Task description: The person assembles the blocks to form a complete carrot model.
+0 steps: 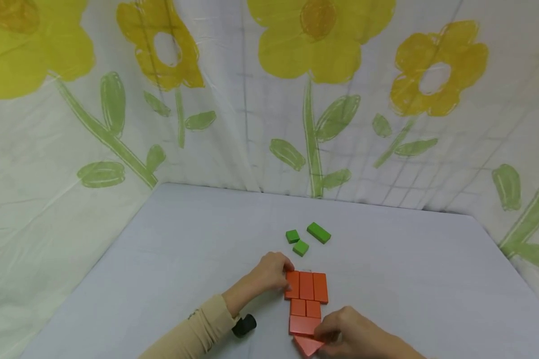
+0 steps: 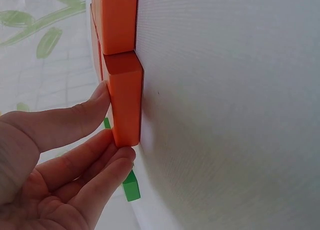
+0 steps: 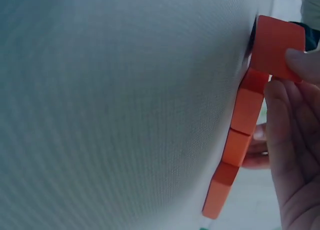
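Red-orange wooden blocks lie flat in a joined figure in the head view. Three upright long blocks form its far row; my left hand (image 1: 271, 271) grips the leftmost long block (image 1: 293, 285), thumb on its top face and fingertips at its far end in the left wrist view. Below that row sit two small square blocks (image 1: 298, 307), then a crosswise rectangular block (image 1: 302, 325). At the near end my right hand (image 1: 352, 333) pinches a triangular block (image 1: 306, 345), its tip pointing toward me. In the right wrist view, the thumb presses this block's side.
Three green blocks lie beyond the figure: two small cubes (image 1: 301, 248) and a longer bar (image 1: 319, 233). A black cylindrical object (image 1: 244, 325) is by the left sleeve. A white table (image 1: 408, 269) meets a flower-printed curtain (image 1: 233, 99) at its far edge.
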Available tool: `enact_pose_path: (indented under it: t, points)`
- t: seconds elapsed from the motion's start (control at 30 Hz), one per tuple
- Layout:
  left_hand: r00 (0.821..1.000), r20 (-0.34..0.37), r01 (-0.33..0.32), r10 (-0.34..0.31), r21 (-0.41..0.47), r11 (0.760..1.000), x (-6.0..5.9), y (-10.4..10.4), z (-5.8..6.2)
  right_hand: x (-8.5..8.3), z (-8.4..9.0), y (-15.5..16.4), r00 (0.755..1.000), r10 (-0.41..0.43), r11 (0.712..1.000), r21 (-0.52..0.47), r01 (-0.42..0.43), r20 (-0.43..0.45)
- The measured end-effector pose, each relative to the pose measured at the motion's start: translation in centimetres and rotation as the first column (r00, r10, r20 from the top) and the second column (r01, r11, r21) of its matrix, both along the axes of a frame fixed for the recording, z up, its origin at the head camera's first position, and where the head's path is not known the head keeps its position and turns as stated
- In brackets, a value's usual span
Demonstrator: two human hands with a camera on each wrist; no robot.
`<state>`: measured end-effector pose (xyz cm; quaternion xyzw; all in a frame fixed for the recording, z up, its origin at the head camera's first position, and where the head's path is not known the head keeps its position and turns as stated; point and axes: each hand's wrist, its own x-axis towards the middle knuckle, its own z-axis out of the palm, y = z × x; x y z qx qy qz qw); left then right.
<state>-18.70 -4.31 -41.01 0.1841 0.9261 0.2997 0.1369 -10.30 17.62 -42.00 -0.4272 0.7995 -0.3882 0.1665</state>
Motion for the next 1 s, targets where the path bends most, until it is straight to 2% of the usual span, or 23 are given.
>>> enact_pose_path:
  t: [0.13,0.27,0.53,0.77,1.0]
  points:
    - [1.000,0.007,0.001,-0.001,0.002,1.000,0.1,0.0,0.1,0.3,0.1,-0.2,0.996,-0.035,0.999,-0.002,0.036,0.086]
    - [1.000,0.008,-0.006,0.006,-0.002,1.000,0.0,0.0,0.1,0.6,0.2,-0.7,0.988,-0.087,0.996,0.011,0.086,0.131]
    - [1.000,0.002,0.003,-0.003,0.002,1.000,0.0,-0.1,0.1,0.5,0.5,-1.7,0.993,-0.121,0.987,0.110,0.121,0.000]
    - [1.000,-0.020,0.013,-0.013,-0.011,1.000,0.2,-0.1,0.3,0.4,0.2,-1.7,0.987,-0.080,0.994,0.058,0.089,-0.138]
    - [1.000,-0.020,0.013,-0.013,-0.009,1.000,0.3,-0.1,0.5,0.3,0.1,-1.7,0.984,-0.096,0.995,0.025,0.101,-0.151]
